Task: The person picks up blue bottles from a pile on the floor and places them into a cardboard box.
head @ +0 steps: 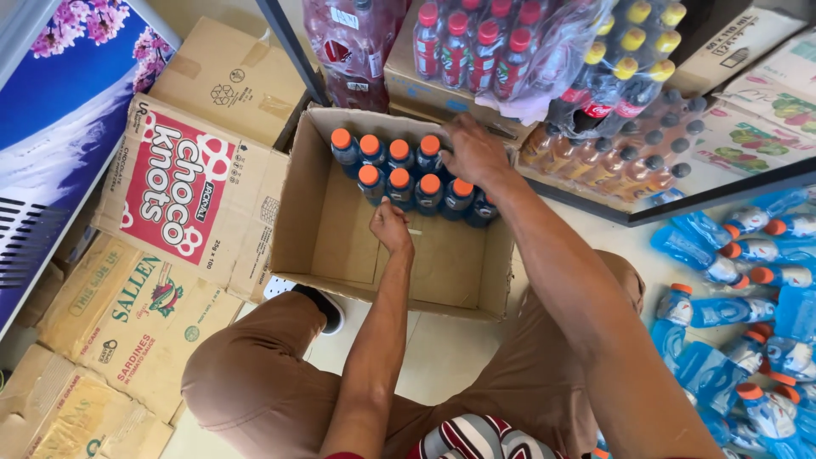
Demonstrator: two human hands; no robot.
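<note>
A: How full is the open cardboard box?

B: Not half, I'd judge. Along its far wall stand two rows of blue bottles with orange caps, nine or ten of them, touching one another. The near part of the box floor is bare cardboard.

A: And the hands?

B: The left hand is inside the box, just in front of the near row, fingers curled loosely; I can't tell whether it holds anything. The right hand lies over the right end of the far row, fingers bent down around a bottle top, though the grip itself is hidden.

A: How do the bottles sit?

B: Upright, long axis vertical, caps pointing straight up toward the camera.

A: What's left?

B: Plenty, it seems: more blue bottles of the same kind lie on their sides on the floor at the right, well apart from the box, caps pointing mostly left.
</note>
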